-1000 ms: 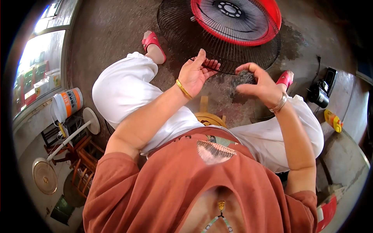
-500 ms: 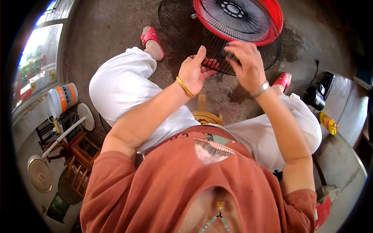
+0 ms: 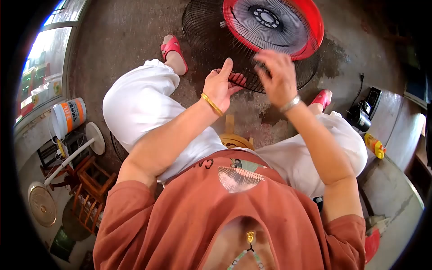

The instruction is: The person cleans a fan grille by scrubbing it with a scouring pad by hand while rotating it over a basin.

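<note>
A round black wire fan grille (image 3: 201,33) lies tilted before me between my feet. My left hand (image 3: 219,90) is at its near rim, fingers curled under the edge and thumb raised. Close by on the right, my right hand (image 3: 280,78) is bent over the same rim with its fingertips drawn together. Motion smears those fingertips, and a small dark thing seems to be between them, too unclear to name. Resting over the black grille is a red-rimmed fan part (image 3: 310,48) with pale radial wires and a dark hub ring.
A wooden stool (image 3: 230,139) shows under me. On the left are a white bucket (image 3: 72,118), a white stand fan (image 3: 43,204) and wooden chairs (image 3: 92,180). To the right lie a black plugged device (image 3: 360,116) and a yellow bottle (image 3: 375,146).
The view has shifted slightly. My right hand has moved a little left along the rim, its fingers drawn closer in. My left hand keeps its place at the grille's edge.
</note>
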### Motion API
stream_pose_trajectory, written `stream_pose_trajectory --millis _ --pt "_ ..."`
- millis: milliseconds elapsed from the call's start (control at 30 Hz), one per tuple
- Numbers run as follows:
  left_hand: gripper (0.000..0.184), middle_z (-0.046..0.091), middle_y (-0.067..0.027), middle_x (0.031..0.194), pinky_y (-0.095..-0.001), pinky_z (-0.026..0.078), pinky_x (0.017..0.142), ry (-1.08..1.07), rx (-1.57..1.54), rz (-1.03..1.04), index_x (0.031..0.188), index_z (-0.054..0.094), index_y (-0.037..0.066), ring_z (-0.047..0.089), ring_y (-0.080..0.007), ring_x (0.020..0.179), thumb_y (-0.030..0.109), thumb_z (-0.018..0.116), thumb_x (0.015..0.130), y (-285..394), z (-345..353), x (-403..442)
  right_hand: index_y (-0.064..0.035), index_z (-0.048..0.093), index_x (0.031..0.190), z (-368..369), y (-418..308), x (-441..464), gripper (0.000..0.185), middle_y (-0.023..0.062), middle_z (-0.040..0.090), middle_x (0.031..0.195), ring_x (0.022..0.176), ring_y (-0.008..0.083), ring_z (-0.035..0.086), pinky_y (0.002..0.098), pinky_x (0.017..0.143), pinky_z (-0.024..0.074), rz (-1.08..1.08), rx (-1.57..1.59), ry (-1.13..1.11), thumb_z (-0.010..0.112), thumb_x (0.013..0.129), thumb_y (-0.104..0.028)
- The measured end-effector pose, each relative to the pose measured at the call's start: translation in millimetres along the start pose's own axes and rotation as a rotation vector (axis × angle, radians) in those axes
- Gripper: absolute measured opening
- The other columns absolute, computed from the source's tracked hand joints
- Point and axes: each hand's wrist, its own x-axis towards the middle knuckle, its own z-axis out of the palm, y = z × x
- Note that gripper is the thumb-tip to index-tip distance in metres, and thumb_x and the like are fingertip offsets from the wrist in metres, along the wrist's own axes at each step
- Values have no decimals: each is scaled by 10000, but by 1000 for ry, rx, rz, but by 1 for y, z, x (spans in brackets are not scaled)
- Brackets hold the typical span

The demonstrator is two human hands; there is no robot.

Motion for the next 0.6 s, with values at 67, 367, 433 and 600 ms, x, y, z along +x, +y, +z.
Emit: stream_pose_trajectory --millis 67,367,433,600 --pt "376 572 -78 800 -369 532 742 -13 -27 -4 854 483 56 607 -196 748 408 597 920 -7 5 -2 -174 647 1042 5 22 13 266 52 622 1102 1010 300 537 418 829 431 91 -73 51 707 784 -193" --pt "343 558 -67 792 -359 527 713 4 -40 24 840 484 78 597 -187 737 393 583 933 0 4 6 -119 617 1066 -9 -35 -9 334 85 574 1102 1021 311 509 422 848 410 57 -9 -61 705 745 -143" --pt "350 562 -69 799 -351 527 713 -8 -31 19 837 493 75 604 -190 749 399 581 933 3 9 -2 -136 615 1089 -11 -25 -7 349 74 566 1136 1049 308 501 418 850 406 81 -45 -68 699 751 -141" --pt "407 585 -93 831 -352 526 746 -68 12 10 894 500 53 623 -209 792 454 550 934 -5 9 0 -99 645 1060 -14 24 21 306 106 609 1030 948 304 558 374 852 444 174 50 29 709 813 -267"
